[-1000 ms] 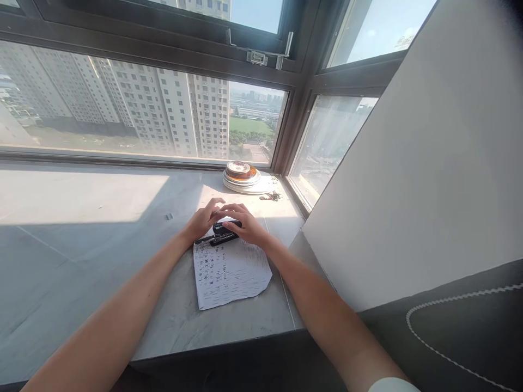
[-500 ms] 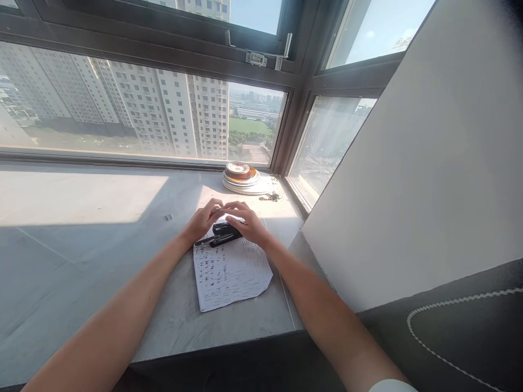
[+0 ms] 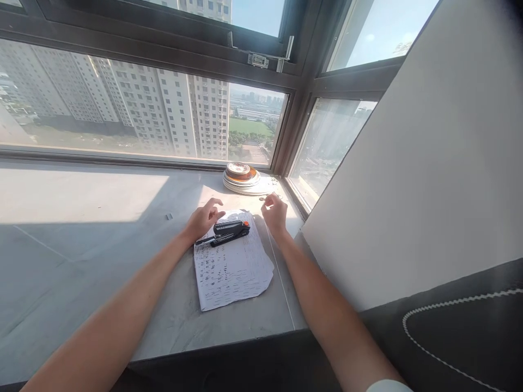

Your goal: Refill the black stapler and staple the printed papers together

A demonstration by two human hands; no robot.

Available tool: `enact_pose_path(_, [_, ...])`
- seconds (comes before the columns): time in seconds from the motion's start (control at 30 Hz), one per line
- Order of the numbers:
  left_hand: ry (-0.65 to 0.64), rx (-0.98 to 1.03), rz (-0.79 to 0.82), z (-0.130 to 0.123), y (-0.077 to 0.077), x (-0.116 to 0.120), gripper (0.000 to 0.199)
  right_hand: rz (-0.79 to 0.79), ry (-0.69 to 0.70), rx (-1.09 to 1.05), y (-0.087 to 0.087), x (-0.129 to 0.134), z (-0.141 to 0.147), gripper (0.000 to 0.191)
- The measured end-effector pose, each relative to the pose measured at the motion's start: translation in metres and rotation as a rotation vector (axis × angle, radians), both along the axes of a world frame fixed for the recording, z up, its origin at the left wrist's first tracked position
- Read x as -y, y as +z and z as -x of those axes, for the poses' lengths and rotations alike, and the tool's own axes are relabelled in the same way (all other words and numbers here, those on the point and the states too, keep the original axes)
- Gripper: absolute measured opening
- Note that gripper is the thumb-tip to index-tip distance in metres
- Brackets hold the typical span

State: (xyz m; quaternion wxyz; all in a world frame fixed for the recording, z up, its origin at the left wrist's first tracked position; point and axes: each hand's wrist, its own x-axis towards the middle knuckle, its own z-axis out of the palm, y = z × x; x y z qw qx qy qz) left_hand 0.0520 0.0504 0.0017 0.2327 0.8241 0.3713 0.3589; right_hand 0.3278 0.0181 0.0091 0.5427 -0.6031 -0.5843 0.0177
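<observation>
A black stapler [image 3: 231, 233] with an orange tip lies slantwise on handwritten paper sheets [image 3: 237, 277]. Beside its left end rests a dark pen [image 3: 205, 240], partly hidden near my wrist. My left hand [image 3: 203, 220] is at the upper left edge of the paper, thumb and curled fingers apart, with nothing visible between them. To the right of the sheets, my right hand [image 3: 275, 213] is raised with its fingertips pinched together; whatever they may hold is too small to make out. It partly covers a little dark tangled item [image 3: 262, 198] on the sill.
Stacked round spools [image 3: 241, 178] stand at the back near the window corner. A small grey piece [image 3: 168, 216] lies on the stone sill [image 3: 102, 267] to the left. A white slanted wall [image 3: 408, 179] bounds the right side, with a beaded cord [image 3: 425, 340] hanging below it.
My right hand has moved away from my left, over to the right beyond the paper, uncovering the stapler's orange end. My left hand has stayed in place, its fingers now parted.
</observation>
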Motion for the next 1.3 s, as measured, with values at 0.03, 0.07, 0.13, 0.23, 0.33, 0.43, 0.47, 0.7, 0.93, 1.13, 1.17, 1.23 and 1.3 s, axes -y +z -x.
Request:
enact_pose_path(0.03, [0.003,0.001,0.002,0.000,0.000,0.000,0.032,0.036,-0.021,0.041,-0.002,-0.001,-0.004,0.018])
enact_pose_path(0.07, [0.007,0.002,0.003,0.000,0.001,0.000,0.032,0.079,-0.035,0.084,-0.004,-0.001,-0.007,0.020])
enact_pose_path(0.13, [0.019,0.000,0.003,-0.001,0.001,0.001,0.032,0.177,-0.052,0.156,-0.008,-0.003,-0.011,0.022])
enact_pose_path(0.23, [0.034,-0.006,-0.002,-0.001,0.002,0.002,0.032,0.278,-0.047,0.202,-0.012,-0.005,-0.014,0.023])
enact_pose_path(0.33, [0.040,-0.009,-0.002,0.000,0.002,0.001,0.033,0.303,-0.039,0.212,-0.014,-0.006,-0.015,0.023])
enact_pose_path(0.43, [0.043,-0.018,-0.002,0.000,0.002,0.001,0.034,0.315,-0.051,0.226,-0.015,-0.007,-0.015,0.024])
enact_pose_path(0.47, [0.047,-0.023,-0.003,-0.001,0.002,0.002,0.034,0.322,-0.052,0.228,-0.015,-0.006,-0.015,0.024])
enact_pose_path(0.7, [0.427,-0.128,-0.039,0.002,0.015,0.009,0.026,0.246,-0.072,0.184,-0.011,-0.005,-0.007,0.010])
enact_pose_path(0.93, [1.057,-0.285,-0.009,0.051,0.017,-0.003,0.045,-0.061,0.465,0.180,0.007,0.013,0.028,0.026])
enact_pose_path(1.13, [0.921,-0.454,0.156,0.060,-0.002,-0.009,0.036,0.040,0.951,0.378,0.005,0.020,0.051,0.030])
enact_pose_path(1.17, [0.891,-0.463,0.120,0.059,-0.004,-0.010,0.032,0.056,0.951,0.402,0.003,0.020,0.053,0.029])
enact_pose_path(1.23, [0.848,-0.466,0.047,0.058,-0.008,-0.012,0.028,0.069,0.932,0.405,0.000,0.019,0.055,0.023])
enact_pose_path(1.3, [0.833,-0.477,0.004,0.059,-0.011,-0.013,0.025,0.064,0.904,0.384,-0.001,0.018,0.055,0.020])
